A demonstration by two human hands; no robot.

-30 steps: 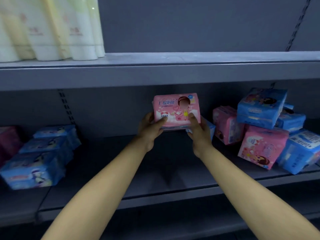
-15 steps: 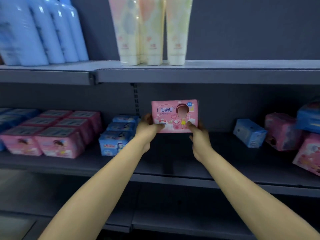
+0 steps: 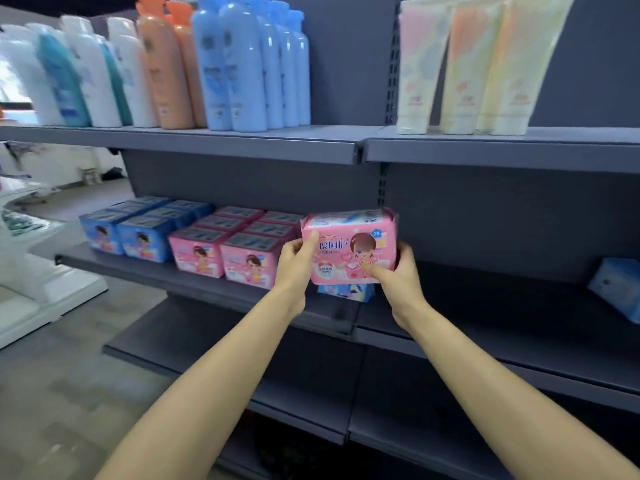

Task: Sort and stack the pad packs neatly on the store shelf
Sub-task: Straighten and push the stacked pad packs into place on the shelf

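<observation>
A pink pad pack (image 3: 349,245) is held upright in front of the middle shelf (image 3: 194,282). My left hand (image 3: 296,263) grips its left edge and my right hand (image 3: 398,275) grips its lower right corner. Just left of it stand rows of pink pad packs (image 3: 235,249), and further left rows of blue pad packs (image 3: 138,226). A blue pack (image 3: 346,293) shows under the held one, mostly hidden. Another blue pack (image 3: 616,289) lies at the far right of the shelf.
The upper shelf (image 3: 242,147) carries white, orange and blue bottles (image 3: 242,64) and pastel tubes (image 3: 467,64). An upright post (image 3: 382,188) divides the shelf bays. Lower dark shelves (image 3: 311,386) run below. White furniture (image 3: 31,271) stands on the floor at left.
The view and both hands have swung left along the shelf, carrying the pink pack from the jumbled right pile to beside the stacked pink rows.
</observation>
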